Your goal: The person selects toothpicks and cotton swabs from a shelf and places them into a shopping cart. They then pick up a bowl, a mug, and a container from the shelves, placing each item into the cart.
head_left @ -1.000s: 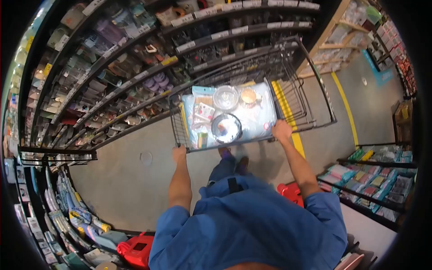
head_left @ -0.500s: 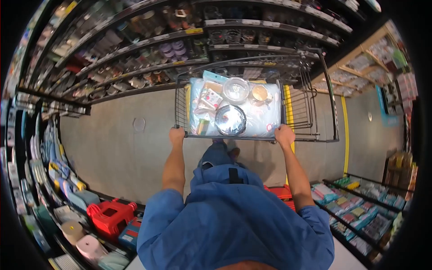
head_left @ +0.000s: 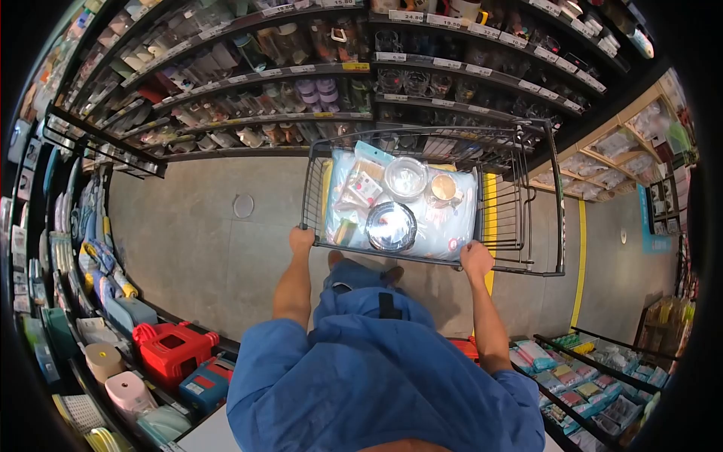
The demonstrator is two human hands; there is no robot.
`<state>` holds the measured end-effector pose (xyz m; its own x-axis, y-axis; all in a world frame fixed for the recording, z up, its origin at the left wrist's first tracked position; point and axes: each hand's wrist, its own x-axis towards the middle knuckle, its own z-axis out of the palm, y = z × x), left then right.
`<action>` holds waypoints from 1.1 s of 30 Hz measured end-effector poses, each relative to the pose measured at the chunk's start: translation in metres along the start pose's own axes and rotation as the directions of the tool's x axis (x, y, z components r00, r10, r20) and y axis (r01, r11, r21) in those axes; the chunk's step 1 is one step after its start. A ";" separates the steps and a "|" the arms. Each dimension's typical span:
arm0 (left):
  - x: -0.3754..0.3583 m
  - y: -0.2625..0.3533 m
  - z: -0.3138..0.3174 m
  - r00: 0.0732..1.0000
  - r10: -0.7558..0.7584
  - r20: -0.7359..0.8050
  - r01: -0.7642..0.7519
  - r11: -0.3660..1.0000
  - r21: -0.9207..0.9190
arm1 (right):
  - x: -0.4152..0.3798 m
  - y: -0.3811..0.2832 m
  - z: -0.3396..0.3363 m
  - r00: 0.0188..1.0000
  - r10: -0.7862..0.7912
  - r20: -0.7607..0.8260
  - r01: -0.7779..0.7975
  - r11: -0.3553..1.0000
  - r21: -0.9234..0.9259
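Note:
My left hand (head_left: 301, 239) is closed round the near left corner of a dark wire shopping cart (head_left: 561, 226). On the right, my right hand (head_left: 476, 259) grips the same near rail. Inside lies a pale blue plastic-wrapped bundle (head_left: 444, 239), perhaps a pillow. On top of it rest a clear round container (head_left: 405, 177), a shiny round container with a dark rim (head_left: 391, 227), and a clear cup with a tan lid (head_left: 444, 190). Several flat packets (head_left: 364, 187) sit at the left. The undersides of these things are hidden.
Shelves of glassware (head_left: 422, 79) and bottles run along the far side, close to the cart. Behind me on the left are a red toolbox (head_left: 175, 351) and bins. Racks of packets (head_left: 587, 377) stand at the right. Grey floor (head_left: 196, 248) lies left, with yellow lines (head_left: 581, 264) right.
The cart sits lower and slightly right in view, with both hands still on its rail. The far shelves show more fully, and a foot has come into view at the left.

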<state>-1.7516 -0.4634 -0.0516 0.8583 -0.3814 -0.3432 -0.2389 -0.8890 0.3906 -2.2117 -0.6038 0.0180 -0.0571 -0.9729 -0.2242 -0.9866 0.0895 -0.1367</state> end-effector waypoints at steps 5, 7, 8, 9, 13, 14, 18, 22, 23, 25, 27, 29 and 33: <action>0.005 -0.008 -0.005 0.998 0.044 0.033 -0.046 0.998 0.047 | -0.007 -0.007 -0.003 1.000 -0.003 0.006 0.003 1.000 0.010; 0.004 -0.008 -0.006 0.999 0.045 0.026 -0.046 0.998 0.038 | -0.006 -0.004 0.002 1.000 -0.008 -0.022 0.008 1.000 0.002; 0.002 -0.007 -0.007 0.999 0.045 0.025 -0.045 0.998 0.034 | -0.006 -0.005 0.002 1.000 -0.008 -0.030 0.008 1.000 0.005; 0.001 -0.007 -0.010 0.999 0.042 0.021 -0.042 0.999 0.030 | -0.008 -0.006 0.002 0.999 -0.008 -0.037 0.008 1.000 0.009; 0.005 -0.005 -0.010 0.999 0.042 0.030 -0.044 0.998 0.053 | -0.008 -0.006 0.002 1.000 -0.004 -0.012 0.004 1.000 0.025; 0.007 -0.005 -0.009 0.999 0.031 0.039 -0.033 0.998 0.049 | -0.009 -0.006 0.001 1.000 -0.003 -0.014 0.003 1.000 0.021; 0.015 -0.004 -0.009 0.998 0.053 0.042 -0.056 0.995 0.077 | -0.011 -0.015 -0.006 1.000 -0.004 -0.023 0.004 1.000 0.014; 0.024 -0.005 -0.008 0.995 0.069 0.065 -0.074 0.995 0.070 | -0.011 -0.018 -0.001 0.999 0.026 -0.022 -0.026 0.999 0.020; 0.026 -0.005 -0.007 0.994 0.077 0.076 -0.081 0.995 0.058 | -0.012 -0.018 -0.001 0.999 0.033 -0.028 -0.033 0.999 0.018; 0.026 -0.005 -0.007 0.994 0.071 0.082 -0.075 0.996 0.044 | -0.012 -0.022 -0.002 0.999 0.034 -0.021 -0.034 0.999 -0.027; 0.024 -0.003 -0.012 0.995 0.061 0.078 -0.064 0.997 0.033 | -0.012 -0.025 -0.004 0.999 0.043 -0.017 -0.043 0.999 -0.024; 0.024 -0.003 -0.010 0.994 0.079 0.070 -0.084 0.994 0.071 | -0.011 -0.026 -0.003 0.999 0.052 -0.013 -0.053 0.998 -0.021; 0.029 -0.004 -0.010 0.994 0.083 0.064 -0.085 0.996 0.032 | -0.009 -0.022 0.006 0.998 0.069 -0.005 -0.070 0.997 -0.033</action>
<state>-1.7215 -0.4680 -0.0551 0.8047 -0.4694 -0.3635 -0.3257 -0.8609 0.3908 -2.1886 -0.5954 0.0175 -0.1262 -0.9653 -0.2288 -0.9847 0.1499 -0.0890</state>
